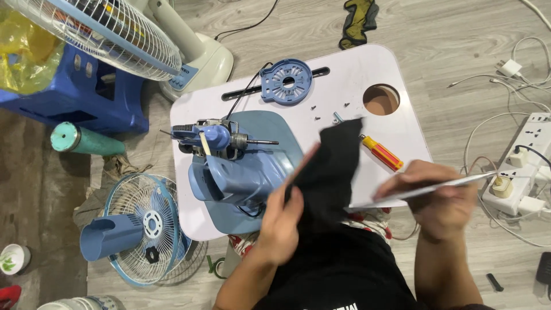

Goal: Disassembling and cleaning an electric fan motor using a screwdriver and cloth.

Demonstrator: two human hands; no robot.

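While my left hand [282, 221] pinches the black cloth [330, 166], my right hand [445, 198] clamps a long metal blade [419, 190], its axis running crosswise, tip toward the cloth.

Black T-shirt, bare forearms

Black cloth [330, 172] covers part of the screwdriver [381, 152] shaft, only its tip showing far-left of the fold; cloth also hides the left hand's [281, 221] palm side; thin metal strip [425, 189] motion-blurred, its kind unreadable, right hand's [439, 201] grip on it hidden behind the knuckles; standing fan [109, 34] cut off by top edge; small screws [330, 108] too small to count surely; white cup [12, 258] clipped at left edge.
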